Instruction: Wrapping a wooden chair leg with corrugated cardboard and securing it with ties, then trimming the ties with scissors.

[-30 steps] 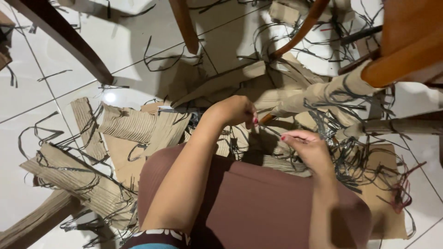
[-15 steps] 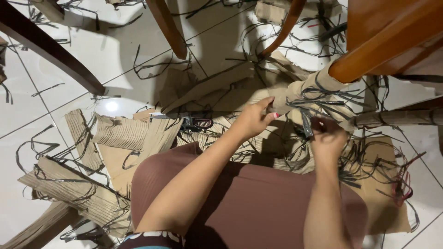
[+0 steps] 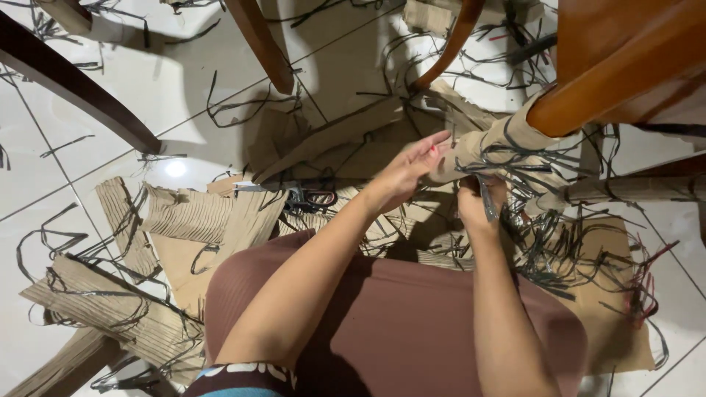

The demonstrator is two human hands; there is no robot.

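Both hands have lifted since the earlier frame toward the chair leg [image 3: 507,140]. Left hand [image 3: 412,165], fingers together, presses the cardboard wrap [image 3: 471,151] there; right hand [image 3: 478,202] pinches a dark strip [image 3: 487,198]. Wrap looks light, stiff, creasable; grip its edge. Scissors [image 3: 309,197], corrugated scraps [image 3: 191,213], loose strips clutter the floor.

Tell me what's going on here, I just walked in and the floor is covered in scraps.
A person sits over a tiled floor strewn with cardboard pieces and thin dark strips. The left hand touches a cardboard-wrapped chair leg bound with dark strips, while the right hand grips a dark strip just below it. Scissors lie untouched on the cardboard nearby.
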